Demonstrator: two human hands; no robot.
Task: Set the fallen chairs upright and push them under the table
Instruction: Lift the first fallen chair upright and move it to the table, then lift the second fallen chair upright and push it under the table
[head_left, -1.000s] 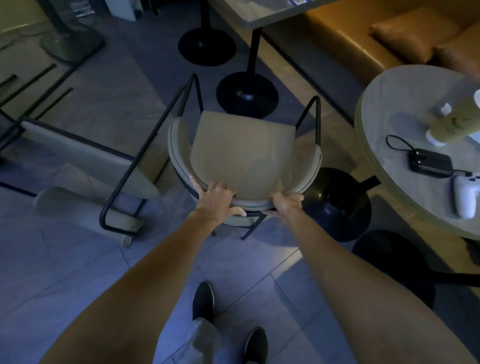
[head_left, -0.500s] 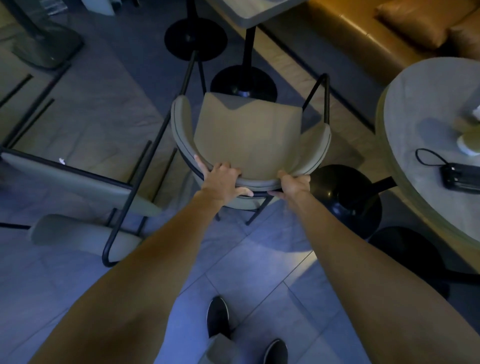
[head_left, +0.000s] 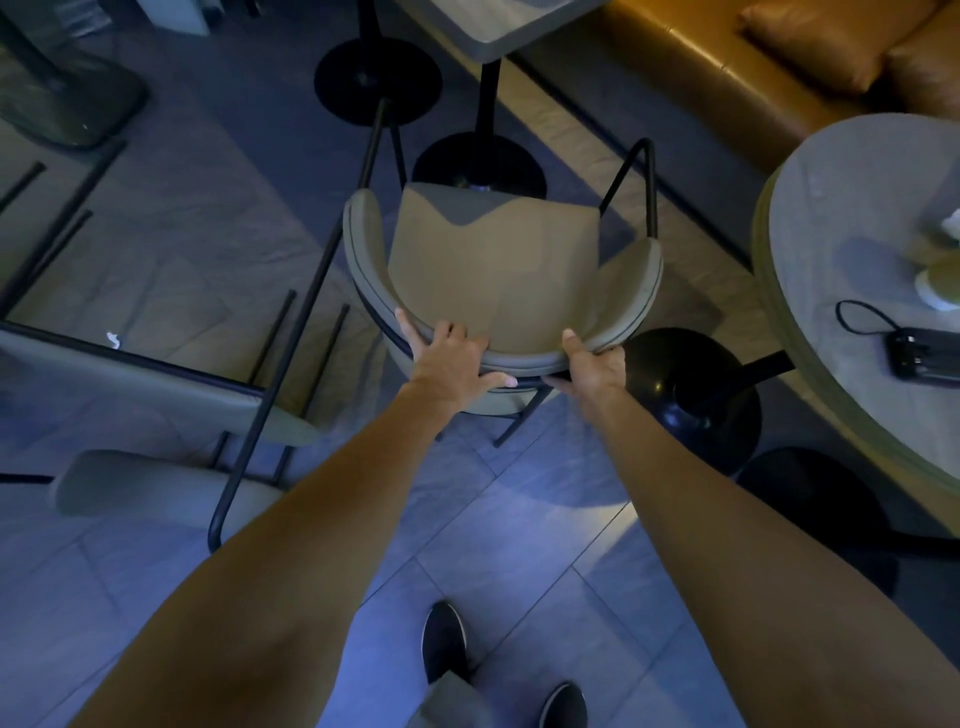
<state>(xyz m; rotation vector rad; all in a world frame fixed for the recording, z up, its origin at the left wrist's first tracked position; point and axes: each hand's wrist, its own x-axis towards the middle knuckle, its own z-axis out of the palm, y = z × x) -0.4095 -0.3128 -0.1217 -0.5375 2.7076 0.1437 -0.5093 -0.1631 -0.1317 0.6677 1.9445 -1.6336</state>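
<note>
A grey-green padded chair (head_left: 493, 270) with black metal legs stands upright in front of me, its seat facing a rectangular table (head_left: 493, 26) at the top of the view. My left hand (head_left: 452, 358) grips the curved backrest on its left part. My right hand (head_left: 592, 364) grips the same backrest on its right part. A second chair of the same kind (head_left: 156, 395) lies on its side on the floor to the left, legs pointing up and away.
The table's black round bases (head_left: 480, 161) stand just beyond the chair. A round table (head_left: 831, 389) on the right carries a black power bank (head_left: 922, 353); its black base (head_left: 691, 400) sits close to the chair's right side. A tan sofa (head_left: 727, 67) lines the far wall.
The upright chair has moved away from me toward the rectangular table, both hands staying on its backrest. My view has stepped forward with it.
</note>
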